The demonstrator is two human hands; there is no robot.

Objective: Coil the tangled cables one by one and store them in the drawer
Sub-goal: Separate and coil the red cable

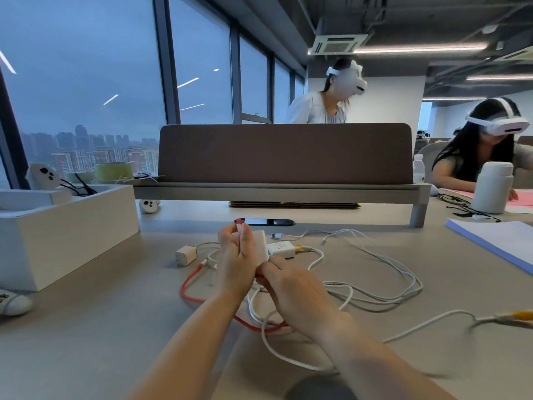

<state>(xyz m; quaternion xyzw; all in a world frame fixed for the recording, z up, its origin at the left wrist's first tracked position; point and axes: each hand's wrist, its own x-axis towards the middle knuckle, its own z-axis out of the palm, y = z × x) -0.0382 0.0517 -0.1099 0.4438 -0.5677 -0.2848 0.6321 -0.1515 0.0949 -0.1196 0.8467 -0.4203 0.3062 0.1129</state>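
A red cable point(187, 284) loops across the grey desk point(101, 327) in front of me. My left hand point(235, 264) is raised above the desk, shut on the red cable's plug end beside a white charger block point(259, 245). My right hand point(291, 287) pinches the same red cable just below. Several white cables point(383, 290) lie tangled to the right. A small white plug adapter point(185, 254) and a white power brick point(282, 249) sit among them. A white open box point(66, 226) stands at the left; I cannot tell whether it is the drawer.
A brown desk divider point(284, 153) on a shelf closes the far side. A dark phone point(265, 221) lies beneath it. White controllers point(148, 205) rest near the box. A paper stack point(496, 241) and a white bottle point(493, 187) are at the right. Two people in headsets sit beyond.
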